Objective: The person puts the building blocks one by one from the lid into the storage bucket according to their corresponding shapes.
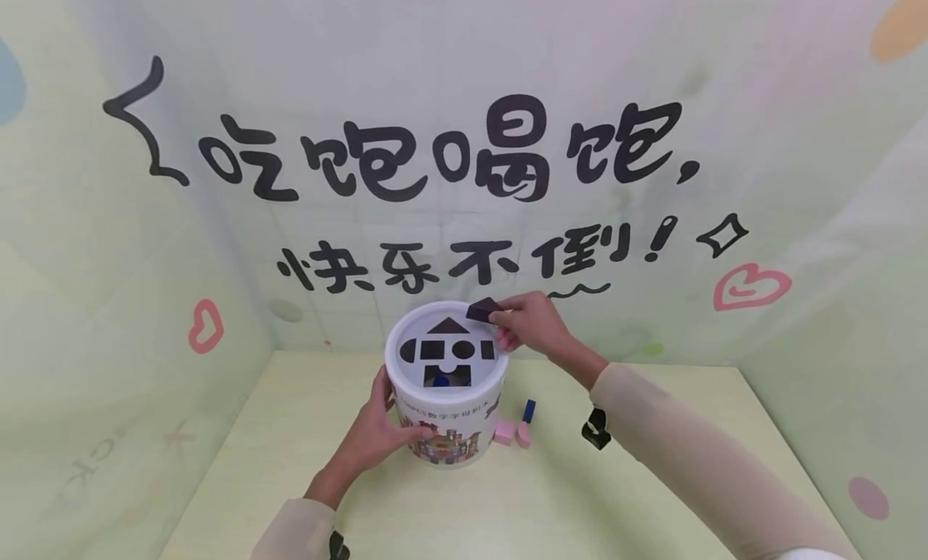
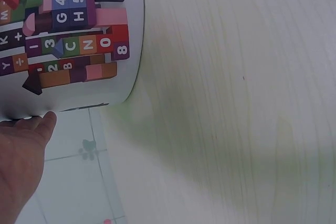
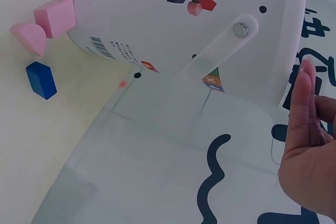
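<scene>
A white block bucket (image 1: pixel 453 451) stands upright on the table, its lid (image 1: pixel 406 387) cut with shaped holes: a triangle, a square, a circle and others. My left hand (image 1: pixel 371 437) holds the bucket by its left side, thumb across the printed front. Over the lid's far right rim, my right hand (image 1: pixel 536 325) pinches a dark wedge-shaped block (image 1: pixel 480 309) between thumb and fingers. Through the large notched hole near the front, something blue (image 1: pixel 441 379) shows inside. In the right wrist view, the right hand (image 3: pixel 310 140) is beside the lid's edge, the held block mostly hidden.
Right of the bucket on the table lie a pink block (image 1: pixel 505 433), a rounded pink block (image 1: pixel 524 436) and a blue block (image 1: pixel 530 411). A white handle (image 3: pixel 220 51) is fastened to the bucket's side. A printed cloth wall (image 1: pixel 449 246) stands close behind.
</scene>
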Motion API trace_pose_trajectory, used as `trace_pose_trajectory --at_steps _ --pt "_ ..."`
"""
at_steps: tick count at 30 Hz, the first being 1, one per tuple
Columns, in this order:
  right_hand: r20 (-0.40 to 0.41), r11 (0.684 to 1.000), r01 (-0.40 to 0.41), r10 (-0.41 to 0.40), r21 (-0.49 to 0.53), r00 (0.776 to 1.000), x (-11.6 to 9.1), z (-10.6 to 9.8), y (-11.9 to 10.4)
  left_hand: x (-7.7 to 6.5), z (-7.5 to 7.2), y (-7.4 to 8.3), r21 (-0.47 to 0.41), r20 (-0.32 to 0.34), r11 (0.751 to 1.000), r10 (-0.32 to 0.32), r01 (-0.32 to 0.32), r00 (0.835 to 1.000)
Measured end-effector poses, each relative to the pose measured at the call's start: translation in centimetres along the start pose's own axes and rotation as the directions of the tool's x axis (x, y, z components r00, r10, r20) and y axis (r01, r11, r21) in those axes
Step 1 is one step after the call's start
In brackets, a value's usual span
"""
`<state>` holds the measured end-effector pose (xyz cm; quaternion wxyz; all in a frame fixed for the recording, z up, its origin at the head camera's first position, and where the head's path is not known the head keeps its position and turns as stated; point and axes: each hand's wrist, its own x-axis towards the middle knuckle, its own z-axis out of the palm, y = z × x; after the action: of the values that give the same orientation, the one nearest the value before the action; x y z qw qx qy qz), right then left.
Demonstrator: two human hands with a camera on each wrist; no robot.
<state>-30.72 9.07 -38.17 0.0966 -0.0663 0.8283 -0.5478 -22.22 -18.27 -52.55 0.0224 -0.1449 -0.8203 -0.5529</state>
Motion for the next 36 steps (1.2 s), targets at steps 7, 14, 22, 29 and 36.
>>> trace_pose_trajectory --at_steps 7,14,22,29,36 --pt "0.033 0.999 0.000 0.002 -0.040 0.999 0.1 1.5 -0.7 0.0 -0.1 -0.1 0.005 0.000 1.000 -0.002 0.002 1.000" --pt "0.045 0.999 -0.011 0.013 -0.040 0.999 0.3 2.6 -0.8 0.0 0.0 -0.2 0.010 0.000 1.000 0.001 -0.001 1.000" --pt "0.075 0.998 -0.013 0.017 -0.060 0.997 0.4 3.3 -1.3 0.1 0.0 -0.2 0.008 -0.003 1.000 0.009 -0.009 1.000" --pt "0.098 0.998 -0.018 0.025 -0.067 0.995 0.7 3.8 -1.7 0.1 0.0 -0.1 0.009 0.001 1.000 -0.007 0.007 1.000" --pt "0.121 0.997 -0.009 0.018 -0.074 0.993 1.2 4.3 -1.6 0.0 -0.1 -0.1 0.022 0.003 1.000 -0.018 0.018 1.000"
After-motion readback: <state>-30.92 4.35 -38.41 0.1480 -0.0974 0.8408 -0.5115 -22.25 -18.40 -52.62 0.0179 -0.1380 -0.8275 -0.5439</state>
